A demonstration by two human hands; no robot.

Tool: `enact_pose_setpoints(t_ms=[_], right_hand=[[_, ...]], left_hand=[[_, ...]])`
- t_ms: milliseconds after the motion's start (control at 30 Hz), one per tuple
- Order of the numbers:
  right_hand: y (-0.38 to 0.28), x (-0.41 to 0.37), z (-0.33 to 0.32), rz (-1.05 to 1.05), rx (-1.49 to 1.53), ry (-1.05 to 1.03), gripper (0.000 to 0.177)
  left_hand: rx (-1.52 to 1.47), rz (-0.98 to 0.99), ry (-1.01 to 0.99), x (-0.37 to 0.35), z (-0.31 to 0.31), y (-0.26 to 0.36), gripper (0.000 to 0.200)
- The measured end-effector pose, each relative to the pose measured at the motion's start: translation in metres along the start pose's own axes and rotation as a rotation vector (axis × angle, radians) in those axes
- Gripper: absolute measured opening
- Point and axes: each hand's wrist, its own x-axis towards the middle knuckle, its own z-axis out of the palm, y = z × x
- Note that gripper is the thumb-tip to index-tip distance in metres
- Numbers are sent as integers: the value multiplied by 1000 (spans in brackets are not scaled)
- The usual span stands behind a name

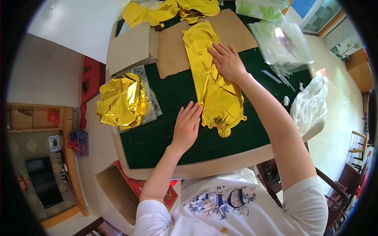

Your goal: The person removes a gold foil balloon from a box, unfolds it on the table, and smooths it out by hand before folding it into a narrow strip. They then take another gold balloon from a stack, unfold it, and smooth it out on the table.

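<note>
While both hands lie flat, nothing is gripped. Left hand [187, 126]: open, palm down on the green table top [157, 141], fingertips touching the left edge of the long gold foil balloon [214, 88]. Right hand [227, 61]: open, fingers spread, pressed on the balloon's upper-middle part.

Balloon is deflated and lies lengthways across the table centre. Its far end is on a brown cardboard sheet [173, 51], its near end on the green surface, with small tabs sticking out. Can't make out its shape: the foil is creased and the right hand covers part of it.

Left of it, a clear bag of crumpled gold foil [122, 100] overhangs the table edge. At the far edge is a gold foil pile [169, 10], cut off by the frame top. On the right, a stack of clear plastic bags [281, 41], print too small to read, with thin white straws [275, 76] just beside. A bunched clear bag [311, 104] sits at the table's right edge. Pale card sheets [130, 47] lie far left. Lens rim blacks out the frame corners.
</note>
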Motion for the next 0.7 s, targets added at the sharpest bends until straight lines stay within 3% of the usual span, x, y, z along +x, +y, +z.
enact_pose_setpoints(t_ms=[167, 300, 433, 567, 700], right_hand=[[0, 0, -1, -2, 8, -1, 43], [0, 1, -1, -2, -10, -14, 44], [-2, 1, -3, 17, 4, -41, 45], [-1, 1, -3, 14, 7, -36, 46], [0, 1, -2, 24, 33, -22, 46]], left_hand=[[-152, -144, 169, 1, -4, 18, 37], [-7, -9, 93, 3, 10, 23, 37], [-165, -92, 176, 1, 8, 17, 37], [-13, 14, 57, 2, 8, 4, 37], [79, 67, 82, 9, 5, 5, 32]])
